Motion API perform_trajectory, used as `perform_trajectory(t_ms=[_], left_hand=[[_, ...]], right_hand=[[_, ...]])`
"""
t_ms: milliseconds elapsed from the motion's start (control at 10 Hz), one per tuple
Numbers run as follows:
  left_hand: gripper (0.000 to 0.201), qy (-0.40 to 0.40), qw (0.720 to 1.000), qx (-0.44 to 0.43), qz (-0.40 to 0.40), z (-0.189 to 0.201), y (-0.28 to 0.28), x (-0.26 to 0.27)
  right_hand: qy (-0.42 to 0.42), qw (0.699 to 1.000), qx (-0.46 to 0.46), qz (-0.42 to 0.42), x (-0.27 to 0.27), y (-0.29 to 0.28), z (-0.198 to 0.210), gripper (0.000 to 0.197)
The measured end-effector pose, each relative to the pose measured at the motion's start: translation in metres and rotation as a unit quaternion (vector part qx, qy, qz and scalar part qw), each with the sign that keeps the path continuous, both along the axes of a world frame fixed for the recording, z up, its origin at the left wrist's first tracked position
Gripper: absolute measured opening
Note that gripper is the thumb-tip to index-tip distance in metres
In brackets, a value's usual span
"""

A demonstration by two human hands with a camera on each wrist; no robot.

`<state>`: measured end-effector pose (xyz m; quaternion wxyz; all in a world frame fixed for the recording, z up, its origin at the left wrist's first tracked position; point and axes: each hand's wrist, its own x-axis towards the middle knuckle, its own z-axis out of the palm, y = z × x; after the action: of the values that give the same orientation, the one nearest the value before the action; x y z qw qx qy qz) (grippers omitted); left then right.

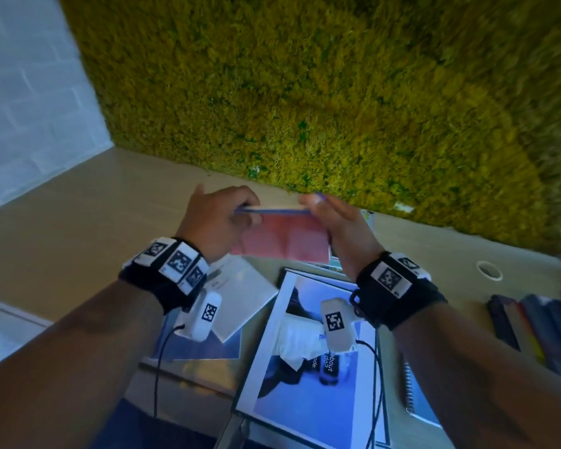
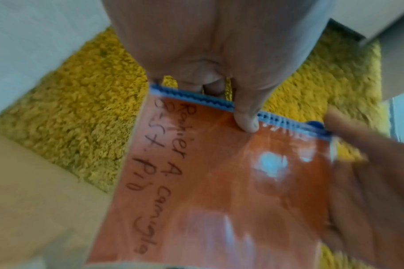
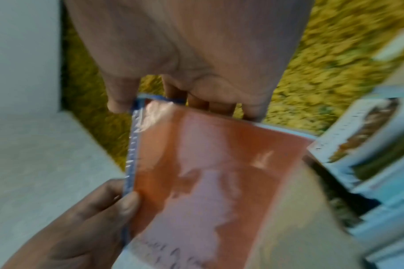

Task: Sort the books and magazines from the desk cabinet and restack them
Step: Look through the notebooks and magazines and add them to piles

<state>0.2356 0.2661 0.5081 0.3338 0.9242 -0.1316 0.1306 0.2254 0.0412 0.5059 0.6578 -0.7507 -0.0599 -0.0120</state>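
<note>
At frame centre, your left hand (image 1: 219, 218) and right hand (image 1: 339, 222) each pinch an end of a glossy orange blue-spined notebook (image 1: 285, 238), wrists raised.

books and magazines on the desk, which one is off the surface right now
The orange notebook with the blue binding: both hands hold it in the air, while the others lie on the desk.

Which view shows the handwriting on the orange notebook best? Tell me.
The left wrist view: the orange notebook fills it, handwriting dark and large. The right wrist view shows only blurred traces; the head view shows the cover small, no writing legible.
</note>
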Motion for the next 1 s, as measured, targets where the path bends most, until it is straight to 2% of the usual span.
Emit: perform_trajectory(t_ms=[100,200,300,400,500,600,700,800,900,1000], left_hand=[[0.01,0.034,0.988,-0.149,0.003,0.005,0.0,0.002],[0.01,0.074,0.953,-0.294,0.006,0.0,-0.015,0.0],[0.02,0.144,0.893,-0.425,0.032,-0.019,-0.041,-0.006],[0.021,0.236,0.832,-0.499,0.054,-0.042,-0.071,-0.021],[0.02,0.294,0.852,-0.428,0.062,-0.068,-0.101,-0.034],[0.006,0.371,0.867,-0.332,-0.025,-0.083,-0.143,-0.051],[0.011,0.442,0.853,-0.268,-0.076,-0.094,-0.196,-0.072],[0.008,0.446,0.867,-0.198,-0.105,-0.113,-0.241,-0.086],[0.007,0.44,0.877,-0.136,-0.137,-0.123,-0.274,-0.1],[0.027,0.429,0.89,-0.053,-0.146,-0.131,-0.296,-0.112]], right_hand=[[0.043,0.996,0.065,-0.042,-0.015,-0.029,-0.015,0.058],[0.108,0.988,0.091,-0.059,-0.028,-0.048,-0.039,0.054],[0.127,0.986,0.105,-0.018,-0.042,-0.052,-0.054,0.04],[0.136,0.984,0.11,-0.045,-0.051,-0.063,-0.065,0.025],[0.172,0.978,0.054,-0.101,-0.066,-0.093,-0.072,0.016],[0.224,0.963,0.019,-0.151,-0.088,-0.144,-0.08,0.018],[0.236,0.955,-0.032,-0.178,-0.117,-0.2,-0.086,0.017],[0.257,0.943,-0.122,-0.172,-0.137,-0.25,-0.094,0.015],[0.32,0.898,-0.277,-0.121,-0.157,-0.284,-0.103,0.024],[0.34,0.889,-0.291,-0.098,-0.166,-0.297,-0.119,0.033]])
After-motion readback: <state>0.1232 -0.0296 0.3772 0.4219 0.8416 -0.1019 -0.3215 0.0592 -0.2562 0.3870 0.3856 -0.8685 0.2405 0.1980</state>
